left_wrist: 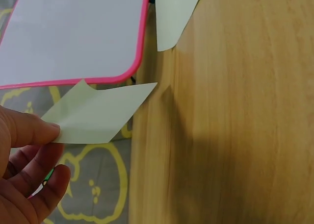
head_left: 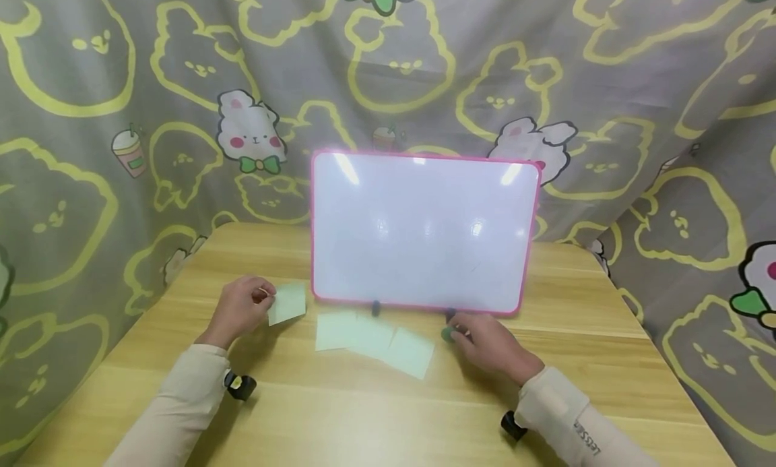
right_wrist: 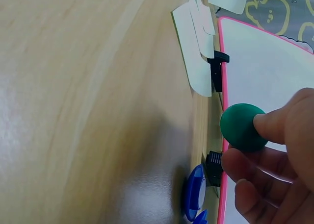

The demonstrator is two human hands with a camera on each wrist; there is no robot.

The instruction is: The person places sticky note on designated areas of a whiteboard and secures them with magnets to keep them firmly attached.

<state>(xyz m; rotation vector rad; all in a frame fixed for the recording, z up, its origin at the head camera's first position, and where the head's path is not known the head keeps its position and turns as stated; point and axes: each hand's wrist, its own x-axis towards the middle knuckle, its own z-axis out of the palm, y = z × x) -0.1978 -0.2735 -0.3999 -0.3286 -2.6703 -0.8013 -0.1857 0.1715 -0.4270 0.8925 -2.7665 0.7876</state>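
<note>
My left hand (head_left: 238, 310) pinches a pale green paper note (left_wrist: 100, 113) between thumb and fingers, left of the whiteboard (head_left: 424, 231). The note is held above the table, one corner pointing away from the hand. My right hand (head_left: 494, 346) grips a round green magnet (right_wrist: 241, 127) by its edge, thumb on its face, in front of the board's lower right edge. The whiteboard has a pink frame, leans back and bears no marks that stand out. Three more pale notes (head_left: 411, 353) lie overlapping on the table before it.
Black stand feet (head_left: 376, 308) hold the board's lower edge. A blue rounded object (right_wrist: 195, 192) lies by the right foot in the right wrist view. The wooden table (head_left: 339, 420) ends at a patterned curtain (head_left: 200, 63) behind and at both sides.
</note>
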